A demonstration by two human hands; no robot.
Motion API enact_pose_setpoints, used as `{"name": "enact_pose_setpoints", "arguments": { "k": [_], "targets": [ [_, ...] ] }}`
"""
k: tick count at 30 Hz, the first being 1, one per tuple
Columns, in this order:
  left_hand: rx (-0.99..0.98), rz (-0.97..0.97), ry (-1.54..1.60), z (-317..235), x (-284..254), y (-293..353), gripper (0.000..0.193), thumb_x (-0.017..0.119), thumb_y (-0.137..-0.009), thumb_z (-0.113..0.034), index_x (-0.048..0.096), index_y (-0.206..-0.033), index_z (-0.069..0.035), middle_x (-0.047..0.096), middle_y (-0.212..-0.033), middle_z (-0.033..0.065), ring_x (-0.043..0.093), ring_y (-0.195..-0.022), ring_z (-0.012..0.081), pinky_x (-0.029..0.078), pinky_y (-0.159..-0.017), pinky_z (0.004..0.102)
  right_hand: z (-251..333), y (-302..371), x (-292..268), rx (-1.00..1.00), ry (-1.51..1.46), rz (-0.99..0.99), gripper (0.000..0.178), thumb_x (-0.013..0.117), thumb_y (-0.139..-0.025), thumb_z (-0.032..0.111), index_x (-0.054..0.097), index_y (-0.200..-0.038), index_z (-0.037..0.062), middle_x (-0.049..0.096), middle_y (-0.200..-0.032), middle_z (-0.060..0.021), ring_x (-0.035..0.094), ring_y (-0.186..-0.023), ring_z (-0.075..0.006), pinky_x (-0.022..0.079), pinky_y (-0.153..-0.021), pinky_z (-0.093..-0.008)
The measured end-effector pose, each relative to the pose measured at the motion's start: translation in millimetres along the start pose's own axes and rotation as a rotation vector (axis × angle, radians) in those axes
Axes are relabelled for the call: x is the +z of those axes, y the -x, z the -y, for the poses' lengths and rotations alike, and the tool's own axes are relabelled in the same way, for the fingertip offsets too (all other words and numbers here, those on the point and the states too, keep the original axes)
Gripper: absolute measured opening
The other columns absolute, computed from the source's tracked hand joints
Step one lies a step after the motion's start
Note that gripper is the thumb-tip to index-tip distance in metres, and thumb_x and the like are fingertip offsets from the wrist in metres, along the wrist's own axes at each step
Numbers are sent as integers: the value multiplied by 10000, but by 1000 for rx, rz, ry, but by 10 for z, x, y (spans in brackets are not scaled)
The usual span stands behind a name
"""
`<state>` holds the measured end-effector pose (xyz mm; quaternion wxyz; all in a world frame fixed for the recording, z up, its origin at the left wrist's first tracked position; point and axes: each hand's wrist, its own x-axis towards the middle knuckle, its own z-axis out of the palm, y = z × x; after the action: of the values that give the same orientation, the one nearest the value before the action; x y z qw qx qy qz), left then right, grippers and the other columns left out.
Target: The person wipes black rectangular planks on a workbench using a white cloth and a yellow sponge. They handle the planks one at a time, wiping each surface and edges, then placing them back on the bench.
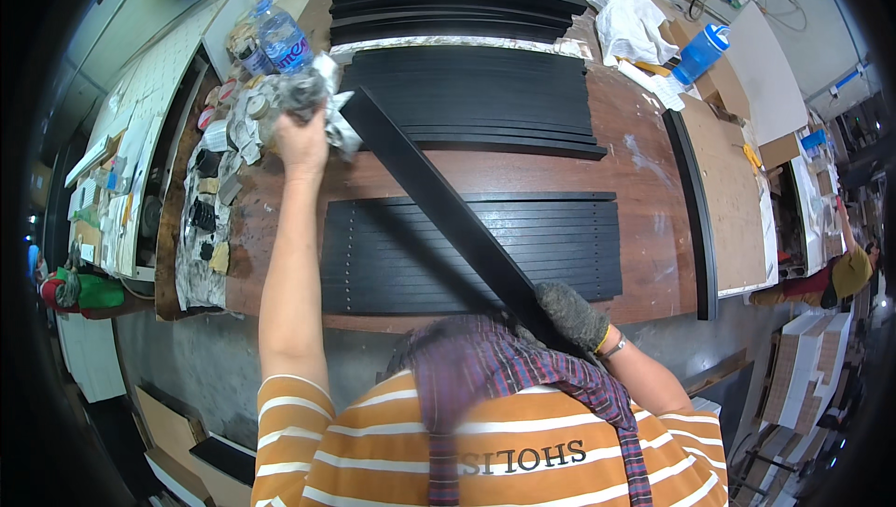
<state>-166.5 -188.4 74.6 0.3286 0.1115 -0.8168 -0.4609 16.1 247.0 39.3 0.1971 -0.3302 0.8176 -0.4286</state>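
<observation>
A long black board slants across the table from far left to near right, raised above the other boards. My right hand, in a dark grey knit glove, is closed round its near end. My bare left hand is closed on a crumpled grey-white rag beside the board's far end. I cannot tell whether the rag touches the board. Under the raised board, a row of black slats with small holes near their left ends lies flat on the brown table.
More black boards lie side by side farther back, with a stack behind. On the left are a clear plastic bottle, stained rags and small blocks. A blue tumbler and white cloth stand far right; a black strip lies along the right edge.
</observation>
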Motion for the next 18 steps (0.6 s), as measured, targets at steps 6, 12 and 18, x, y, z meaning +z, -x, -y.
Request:
{"name": "enact_pose_setpoints", "arguments": {
  "k": [6,12,18],
  "targets": [
    [624,485,70,-890,528,1599,405,627,-925,-107,660,-1329,-96,646,-1360,147,596,-1294,298,423,-1134,455,40,-542,-268,-129,303,-412,549,406,-1067,459,609,-1281,-4,710,-871,-89,677,-774,-160,536,-740,-293],
    [104,1092,375,-1065,146,1916,372,683,-809,7,709,-1178,-27,718,-1226,131,713,-1075,302,560,-965,453,73,-800,-775,269,-1281,-324,831,319,-959,781,535,-1211,19,613,-717,-97,577,-553,-208,501,-563,-319],
    [502,615,375,-1348,620,1366,570,647,-816,26,577,-1380,-13,542,-1469,191,514,-1369,323,399,-1141,472,16,-1170,-730,-43,176,-728,580,469,-1048,472,488,-1356,-20,667,-1041,-177,662,-893,-258,550,-784,-340]
  ]
}}
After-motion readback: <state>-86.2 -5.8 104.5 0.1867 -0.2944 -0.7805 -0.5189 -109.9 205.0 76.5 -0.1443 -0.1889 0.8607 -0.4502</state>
